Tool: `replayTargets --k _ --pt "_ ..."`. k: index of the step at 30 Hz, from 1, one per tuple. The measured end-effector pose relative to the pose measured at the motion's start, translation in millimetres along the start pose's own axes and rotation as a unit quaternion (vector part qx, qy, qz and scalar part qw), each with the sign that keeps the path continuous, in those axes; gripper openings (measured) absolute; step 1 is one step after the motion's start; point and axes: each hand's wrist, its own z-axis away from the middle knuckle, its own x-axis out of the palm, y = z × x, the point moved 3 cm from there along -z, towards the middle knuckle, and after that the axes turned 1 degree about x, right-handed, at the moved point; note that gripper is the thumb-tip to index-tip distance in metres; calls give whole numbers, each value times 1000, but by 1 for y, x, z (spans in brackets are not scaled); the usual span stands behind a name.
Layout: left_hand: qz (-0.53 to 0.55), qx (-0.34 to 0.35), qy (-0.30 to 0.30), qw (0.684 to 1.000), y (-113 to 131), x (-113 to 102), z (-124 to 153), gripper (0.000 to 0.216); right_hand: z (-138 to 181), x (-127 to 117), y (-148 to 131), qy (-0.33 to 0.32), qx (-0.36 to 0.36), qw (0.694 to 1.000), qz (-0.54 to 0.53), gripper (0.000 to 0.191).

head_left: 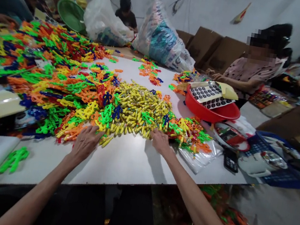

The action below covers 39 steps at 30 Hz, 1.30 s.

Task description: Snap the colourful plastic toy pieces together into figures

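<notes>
Both hands lie flat and released, left hand (85, 143) and right hand (159, 141), touching near edge of yellow pieces (138, 112) on the table (124, 162)

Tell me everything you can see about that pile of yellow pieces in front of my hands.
The yellow pile is a loose heap of small, glossy, plastic-looking tube-shaped pieces lying every which way on the white table. A few green and blue figure-shaped pieces sit on top. Orange, green and red pieces border it on both sides. The right hand touches its near edge; the left hand rests at its near left corner, fingers among yellow and orange pieces.
</notes>
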Motion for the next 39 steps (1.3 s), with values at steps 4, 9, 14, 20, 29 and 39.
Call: replayTargets --k 4,9,14,20,29,39 --pt "111 -50 91 988 8 -10 6 25 -16 6 -12 -37 -42 997 51 33" --pt "404 -194 100 888 42 -9 29 25 -17 8 -20 -37 -73 995 52 27" --pt "735 -358 -41 574 84 13 52 36 -1 29 -31 93 -78 990 68 26" --pt "786 -409 -54 461 91 19 50 36 7 35 -31 179 34 969 -166 27" --pt "782 -264 -184 534 87 0 44 34 51 -3 -64 -207 -56 754 -621 34" --pt "788 -213 -242 524 102 -6 47 36 69 -12 -63 -322 -132 706 -617 27"
